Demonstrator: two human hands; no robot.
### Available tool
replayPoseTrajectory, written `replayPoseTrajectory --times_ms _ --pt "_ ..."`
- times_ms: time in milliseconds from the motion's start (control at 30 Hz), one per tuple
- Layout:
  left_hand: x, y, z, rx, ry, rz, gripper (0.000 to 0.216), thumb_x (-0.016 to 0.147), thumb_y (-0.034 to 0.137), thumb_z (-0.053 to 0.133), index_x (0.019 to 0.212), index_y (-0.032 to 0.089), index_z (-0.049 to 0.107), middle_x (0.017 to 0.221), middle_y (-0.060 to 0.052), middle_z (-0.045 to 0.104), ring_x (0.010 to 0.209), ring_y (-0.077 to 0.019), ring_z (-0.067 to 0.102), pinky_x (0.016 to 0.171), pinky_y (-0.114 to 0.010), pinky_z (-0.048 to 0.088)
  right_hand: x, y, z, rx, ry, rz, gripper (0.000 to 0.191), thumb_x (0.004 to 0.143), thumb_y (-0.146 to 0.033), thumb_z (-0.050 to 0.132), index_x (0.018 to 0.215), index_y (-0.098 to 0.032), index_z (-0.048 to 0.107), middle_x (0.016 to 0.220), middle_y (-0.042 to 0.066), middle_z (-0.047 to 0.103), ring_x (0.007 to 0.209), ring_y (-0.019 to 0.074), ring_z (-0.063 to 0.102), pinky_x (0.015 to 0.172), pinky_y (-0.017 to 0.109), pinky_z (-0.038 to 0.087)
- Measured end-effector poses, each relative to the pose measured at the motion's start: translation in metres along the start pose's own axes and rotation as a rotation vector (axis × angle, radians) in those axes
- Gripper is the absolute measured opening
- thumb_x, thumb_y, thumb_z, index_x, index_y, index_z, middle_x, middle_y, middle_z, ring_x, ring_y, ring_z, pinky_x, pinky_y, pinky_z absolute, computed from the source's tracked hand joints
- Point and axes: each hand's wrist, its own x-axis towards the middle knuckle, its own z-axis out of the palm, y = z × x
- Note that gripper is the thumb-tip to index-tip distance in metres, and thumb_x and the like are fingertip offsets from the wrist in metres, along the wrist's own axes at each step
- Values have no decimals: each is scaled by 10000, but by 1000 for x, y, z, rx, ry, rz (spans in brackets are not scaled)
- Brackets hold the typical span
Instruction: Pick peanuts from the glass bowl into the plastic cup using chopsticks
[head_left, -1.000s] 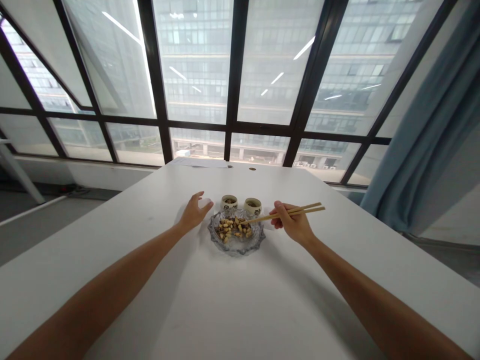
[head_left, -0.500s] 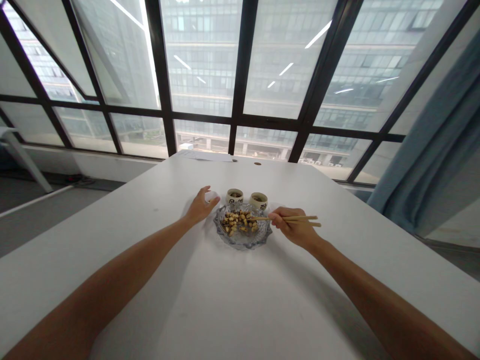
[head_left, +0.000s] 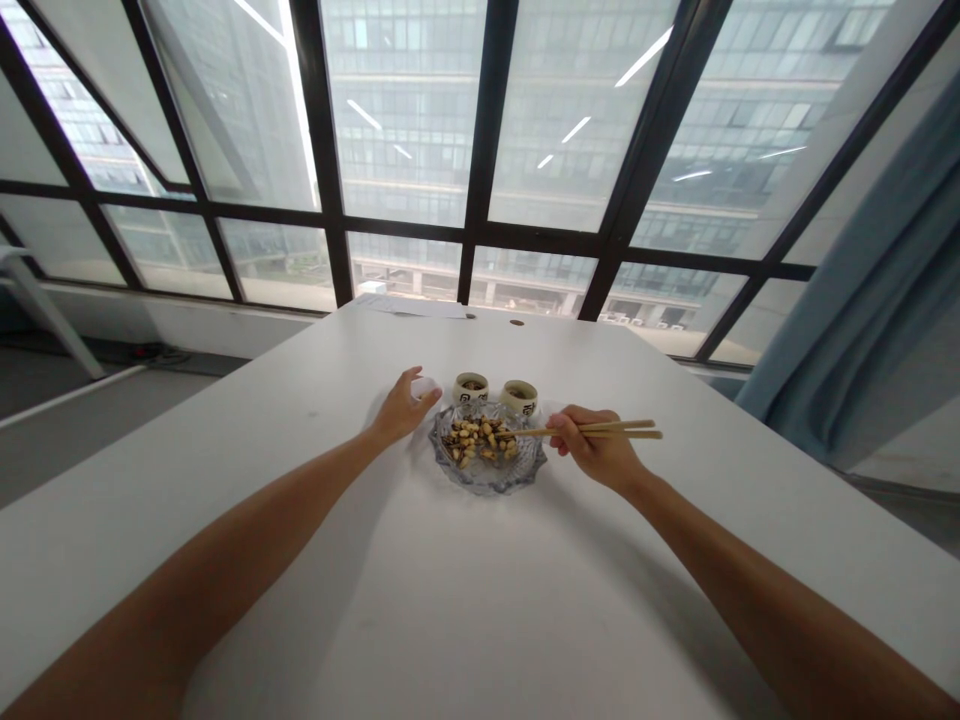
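Observation:
A scalloped clear glass bowl (head_left: 487,487) holds a heap of peanut-like nuts (head_left: 472,437) mixed with darker bits. My right hand (head_left: 596,448) grips a pair of wooden chopsticks (head_left: 619,428) to the right of the bowl, their tips among the nuts. On the bowl's left, my left hand (head_left: 405,408) curls thumb and fingers round a small whitish cup (head_left: 424,387), mostly hidden by the hand. Just behind the bowl stand two small cream cups with dark characters: the left cup (head_left: 471,392) and the right cup (head_left: 519,401), both with dark contents.
All this stands on a long white table (head_left: 420,600). At its far end lie white paper sheets (head_left: 420,307) and a small brown disc (head_left: 517,323). Beyond are dark-framed windows (head_left: 480,235), and a blue curtain (head_left: 840,330) hangs at the right.
My right hand has shifted slightly to the right with the chopsticks, whose tips stay among the nuts. The left hand keeps its place at the whitish cup.

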Motion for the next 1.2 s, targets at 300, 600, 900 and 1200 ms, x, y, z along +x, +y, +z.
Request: replayPoseTrajectory --times_ms 300,600,900,1200 --pt "-1 -1 0 -33 -38 6 690 813 537 614 1364 175 412 1289 -154 581 1033 -237 630 918 -394 483 8 16 15 463 350 272 598 760 -742 576 643 -160 641 457 35 601 333 121 523 315 230 421" --pt "-4 6 -6 38 -87 -35 757 799 561 623 1395 157 390 975 -92 682 778 -200 647 761 -346 503 -13 25 42 562 502 311 548 808 -707 556 690 -179 643 498 31 613 378 132 534 362 253 437" --pt "-4 4 -8 133 -115 -95 852 725 570 699 1388 122 406 744 -30 650 715 -209 626 720 -329 494 -40 11 43 73 152 -151 456 912 -607 471 746 -248 698 593 44 669 519 180 619 521 299 498" --pt "-6 2 -11 24 -82 -30 710 688 466 750 1278 183 475 901 -45 693 793 -204 654 748 -338 522 -41 6 43 -42 160 -367 432 986 -481 404 781 -217 678 620 25 672 541 146 630 533 250 490"
